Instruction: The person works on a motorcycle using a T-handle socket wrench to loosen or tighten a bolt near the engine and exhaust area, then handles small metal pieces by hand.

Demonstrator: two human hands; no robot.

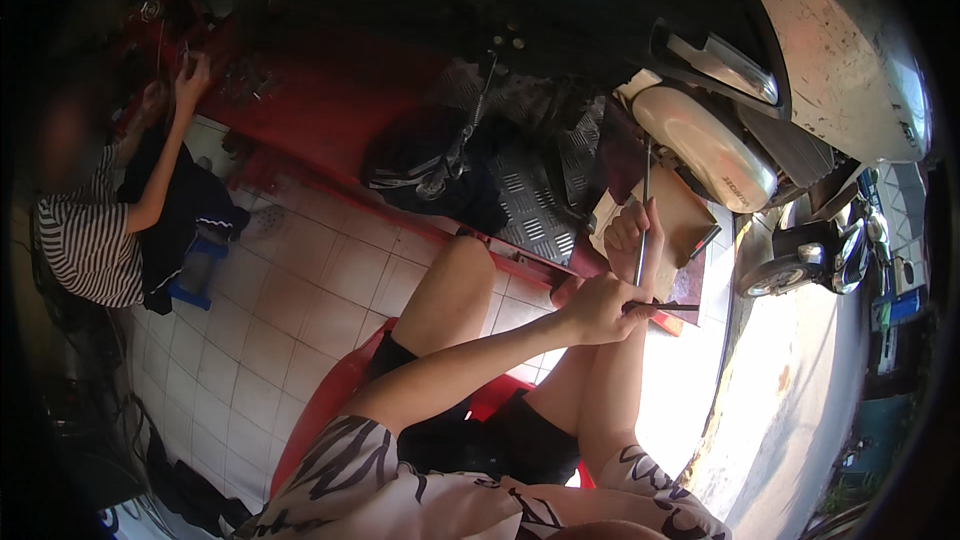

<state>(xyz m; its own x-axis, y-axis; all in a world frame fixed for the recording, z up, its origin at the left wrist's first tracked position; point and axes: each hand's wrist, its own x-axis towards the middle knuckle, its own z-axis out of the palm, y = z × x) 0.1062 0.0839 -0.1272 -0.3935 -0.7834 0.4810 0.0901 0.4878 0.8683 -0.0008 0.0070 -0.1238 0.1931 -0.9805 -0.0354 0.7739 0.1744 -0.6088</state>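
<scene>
My left hand (602, 308) is closed around the crossbar of a long metal T-handle wrench (645, 180), and one end of the bar sticks out to the right. Just beyond it, my right hand (632, 238) has its fingers curled on the slim shaft. The far tip of the shaft reaches the underside of a motorcycle, beside a rounded cream-coloured cover (700, 145). What the tip meets there is too dark to make out. A tan open box or tray (690, 210) lies beneath that cover, right of my right hand.
I sit on a red plastic stool (318, 410) on a tiled floor (330, 315). A red platform with a metal tread plate (535, 220) lies ahead. At left another person in a striped shirt (90, 235) works with raised hands. A parked motorbike (800, 260) stands outside at right.
</scene>
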